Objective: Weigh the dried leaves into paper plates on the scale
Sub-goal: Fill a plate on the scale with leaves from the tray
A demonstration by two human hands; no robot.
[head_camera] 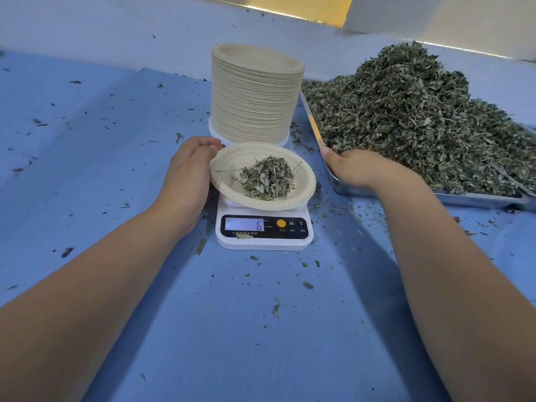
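Note:
A beige paper plate [301, 181] sits tilted on a white digital scale [262, 242] whose display reads 6. A small heap of dried leaves [266, 177] lies in the plate. My left hand [188, 169] grips the plate's left rim, fingers curled over its far edge. My right hand [362, 169] rests in the near left corner of a steel tray [478, 200], fingers curled down among the big pile of dried leaves [420, 117]; whether it holds any is hidden. A tall stack of paper plates [255, 94] stands right behind the scale.
A blue cloth [261, 329] covers the table, strewn with leaf crumbs. A pale wall edge [435, 18] runs along the back right, behind the tray.

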